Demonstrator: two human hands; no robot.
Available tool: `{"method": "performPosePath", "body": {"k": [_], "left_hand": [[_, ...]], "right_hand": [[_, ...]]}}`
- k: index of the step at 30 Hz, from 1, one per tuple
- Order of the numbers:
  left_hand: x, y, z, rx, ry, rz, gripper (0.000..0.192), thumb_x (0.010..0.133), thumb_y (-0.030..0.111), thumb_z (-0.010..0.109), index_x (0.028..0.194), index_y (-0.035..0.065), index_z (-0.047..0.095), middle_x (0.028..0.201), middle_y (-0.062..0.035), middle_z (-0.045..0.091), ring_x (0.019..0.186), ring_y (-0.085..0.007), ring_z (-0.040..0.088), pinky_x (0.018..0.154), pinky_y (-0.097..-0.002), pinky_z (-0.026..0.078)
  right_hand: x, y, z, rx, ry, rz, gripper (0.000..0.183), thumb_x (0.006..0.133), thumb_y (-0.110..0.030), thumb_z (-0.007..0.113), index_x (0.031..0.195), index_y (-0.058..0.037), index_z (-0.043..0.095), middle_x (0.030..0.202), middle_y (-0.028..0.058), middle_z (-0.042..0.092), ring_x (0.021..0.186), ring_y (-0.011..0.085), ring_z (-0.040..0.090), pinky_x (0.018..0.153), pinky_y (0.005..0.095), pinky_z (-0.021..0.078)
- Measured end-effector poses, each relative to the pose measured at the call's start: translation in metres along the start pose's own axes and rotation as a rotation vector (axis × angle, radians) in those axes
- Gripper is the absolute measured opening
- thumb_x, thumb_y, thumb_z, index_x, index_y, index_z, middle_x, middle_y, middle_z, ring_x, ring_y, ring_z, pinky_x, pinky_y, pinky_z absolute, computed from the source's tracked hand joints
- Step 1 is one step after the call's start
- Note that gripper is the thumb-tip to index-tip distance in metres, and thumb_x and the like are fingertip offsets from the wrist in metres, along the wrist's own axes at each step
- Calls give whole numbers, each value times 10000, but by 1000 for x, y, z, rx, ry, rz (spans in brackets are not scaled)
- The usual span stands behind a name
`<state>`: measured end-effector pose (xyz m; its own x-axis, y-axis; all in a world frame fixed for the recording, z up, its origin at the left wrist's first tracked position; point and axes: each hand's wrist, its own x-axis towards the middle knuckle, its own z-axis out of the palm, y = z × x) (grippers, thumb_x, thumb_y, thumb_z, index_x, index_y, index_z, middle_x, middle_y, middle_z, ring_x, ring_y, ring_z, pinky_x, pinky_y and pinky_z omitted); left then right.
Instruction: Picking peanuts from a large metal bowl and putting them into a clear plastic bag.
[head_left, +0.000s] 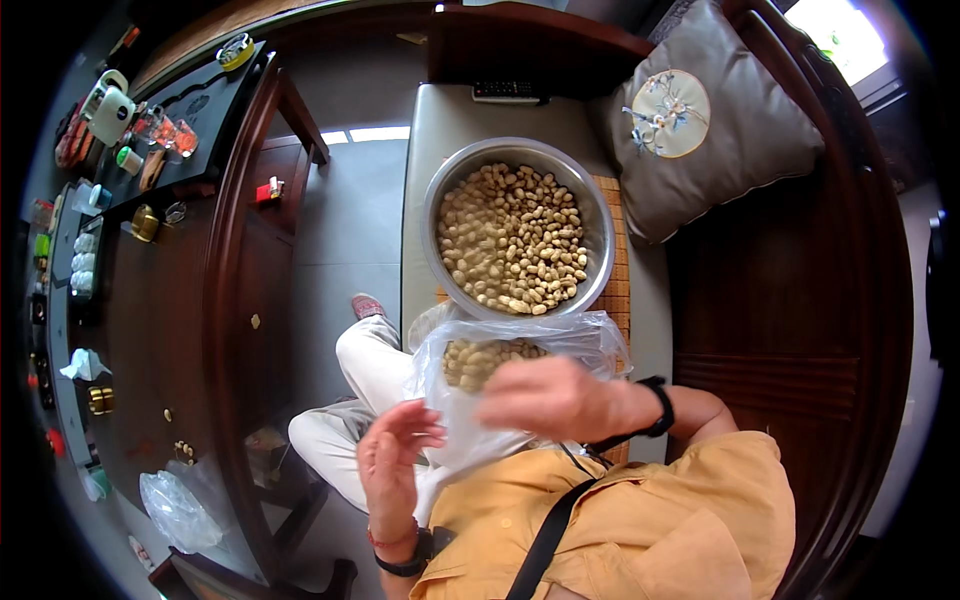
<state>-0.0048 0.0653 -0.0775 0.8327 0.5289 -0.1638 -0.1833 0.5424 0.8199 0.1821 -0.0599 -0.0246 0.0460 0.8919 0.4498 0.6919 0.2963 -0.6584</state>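
Note:
Unshelled peanuts (540, 247) fill much of a round stainless steel basin (600, 225) on the bench in front of me. Between the basin and my body lies a clear plastic bag (585, 334), its mouth spread wide and more peanuts (476, 364) inside. My right hand (544, 397) is above the near part of the bag, blurred; I cannot tell whether its fingers hold anything. To the left of the bag is my left hand (397, 457), raised with fingers partly curled and apart, and nothing visible in it.
Under the basin is a bamboo mat (619, 262) on a padded bench (435, 120). A remote control (506, 91) and a grey cushion (727, 165) lie beyond. At left stands a dark wooden table (172, 300) with a crumpled plastic bag (180, 510), a tissue (85, 365) and a black tray (202, 105).

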Motion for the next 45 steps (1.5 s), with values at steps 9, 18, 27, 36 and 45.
{"method": "performPosePath", "body": {"k": [9,18,27,36,45], "left_hand": [[-19,-13,-43,-508,-67,-288,381,953,291,379,1092,-36,518,1002,-134,586,852,-204,577,747,-303,486],[-54,42,-256,-557,730,292,218,884,177,531,946,-30,555,872,-120,586,857,-229,565,765,-357,493],[-63,112,-376,-380,1222,550,906,840,445,546,1402,30,-29,1422,-245,-21,1262,-451,236,1011,-535,291],[-46,57,-247,-104,814,360,436,930,255,417,1288,17,348,1294,-198,359,1076,-382,504,915,-423,442],[12,-4,-40,500,245,31,588,872,379,500,1344,83,309,1275,-115,383,1101,-230,479,885,-332,410]], "right_hand": [[23,-7,50,-118,47,-157,219,700,-65,625,910,-5,620,836,102,607,691,214,592,565,305,479],[-17,24,-26,-416,379,283,147,775,75,578,903,11,611,816,77,576,672,131,542,561,233,420],[-36,36,-38,-460,477,338,136,803,77,551,918,18,593,785,63,543,668,124,501,558,220,378],[-60,100,-84,-492,348,684,128,772,-45,590,886,6,621,800,118,590,719,206,581,660,285,450],[-57,175,-43,-497,-327,699,403,770,-232,637,1139,-89,562,1108,87,530,1069,254,482,910,399,416]]}}
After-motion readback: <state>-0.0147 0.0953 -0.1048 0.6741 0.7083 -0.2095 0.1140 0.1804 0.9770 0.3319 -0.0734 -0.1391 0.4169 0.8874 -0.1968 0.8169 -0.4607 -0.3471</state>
